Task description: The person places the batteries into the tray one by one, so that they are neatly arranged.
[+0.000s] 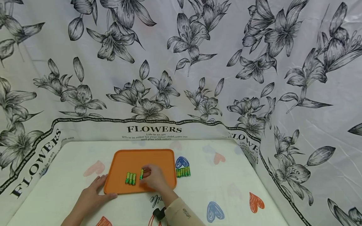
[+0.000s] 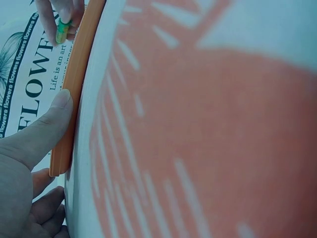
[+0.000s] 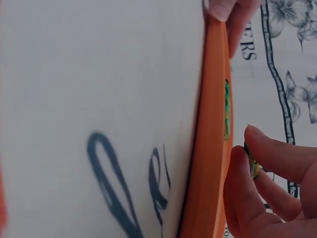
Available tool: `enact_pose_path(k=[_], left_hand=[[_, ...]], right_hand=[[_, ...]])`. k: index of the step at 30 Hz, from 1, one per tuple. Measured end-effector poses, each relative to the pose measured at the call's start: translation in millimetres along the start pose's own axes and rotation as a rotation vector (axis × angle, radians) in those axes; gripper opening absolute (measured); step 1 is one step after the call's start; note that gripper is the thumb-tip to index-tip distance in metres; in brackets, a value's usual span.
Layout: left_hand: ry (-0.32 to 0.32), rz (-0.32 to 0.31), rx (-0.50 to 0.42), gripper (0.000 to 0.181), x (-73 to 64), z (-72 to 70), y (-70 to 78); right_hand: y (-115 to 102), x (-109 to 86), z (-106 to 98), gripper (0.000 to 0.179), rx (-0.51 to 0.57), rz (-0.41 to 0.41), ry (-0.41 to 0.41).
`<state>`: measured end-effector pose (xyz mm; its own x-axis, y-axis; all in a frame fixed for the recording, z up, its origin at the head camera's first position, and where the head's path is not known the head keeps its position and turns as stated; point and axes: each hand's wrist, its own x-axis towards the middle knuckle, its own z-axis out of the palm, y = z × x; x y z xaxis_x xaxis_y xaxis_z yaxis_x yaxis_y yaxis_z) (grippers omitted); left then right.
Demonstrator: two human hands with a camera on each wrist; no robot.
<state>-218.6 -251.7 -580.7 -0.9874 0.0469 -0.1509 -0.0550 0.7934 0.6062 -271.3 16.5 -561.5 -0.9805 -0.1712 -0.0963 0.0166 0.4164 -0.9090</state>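
An orange tray point(image 1: 121, 161) lies on the table, and my left hand point(image 1: 91, 195) grips its near left corner. In the left wrist view the thumb point(image 2: 54, 116) presses on the tray's rim and the fingers lie round the corner. Over the tray, my right hand point(image 1: 155, 179) pinches one small green-and-yellow battery point(image 1: 141, 174) between thumb and fingertips, held roughly upright. Just left of it, three similar batteries point(image 1: 130, 178) lie side by side in the tray. The right wrist view shows the held battery point(image 3: 253, 167) partly hidden by the fingers.
Several more batteries point(image 1: 183, 171) stand in a row on the table, right of the tray. The white tablecloth point(image 1: 232, 175) carries printed hearts and lettering. A flower-patterned curtain point(image 1: 198, 62) hangs behind and along the sides. A black object point(image 1: 159, 214) sits by the right wrist.
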Motion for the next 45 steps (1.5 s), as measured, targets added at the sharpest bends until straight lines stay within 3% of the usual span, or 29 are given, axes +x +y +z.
enact_pose_path(k=[7, 20, 29, 38, 45], left_hand=[[0.008, 0.005, 0.0, 0.116, 2.3, 5.2, -2.0], [0.061, 0.063, 0.009, 0.114, 2.0, 2.7, 4.2], [0.035, 0.036, 0.001, 0.116, 2.5, 4.0, 3.3], [0.002, 0.02, -0.007, 0.115, 1.5, 6.0, 1.7], [0.047, 0.058, 0.015, 0.115, -2.4, 3.1, -1.8]], right_hand=[[-1, -0.8, 7, 0.051, -0.092, -0.006, 0.002], [-1, -0.8, 1, 0.05, -0.075, 0.036, -0.008], [4, -4.1, -22, 0.052, -0.021, 0.0, -0.006], [15, -9.2, -52, 0.057, 0.063, 0.033, 0.017], [18, -12.5, -70, 0.057, 0.021, 0.009, 0.062]])
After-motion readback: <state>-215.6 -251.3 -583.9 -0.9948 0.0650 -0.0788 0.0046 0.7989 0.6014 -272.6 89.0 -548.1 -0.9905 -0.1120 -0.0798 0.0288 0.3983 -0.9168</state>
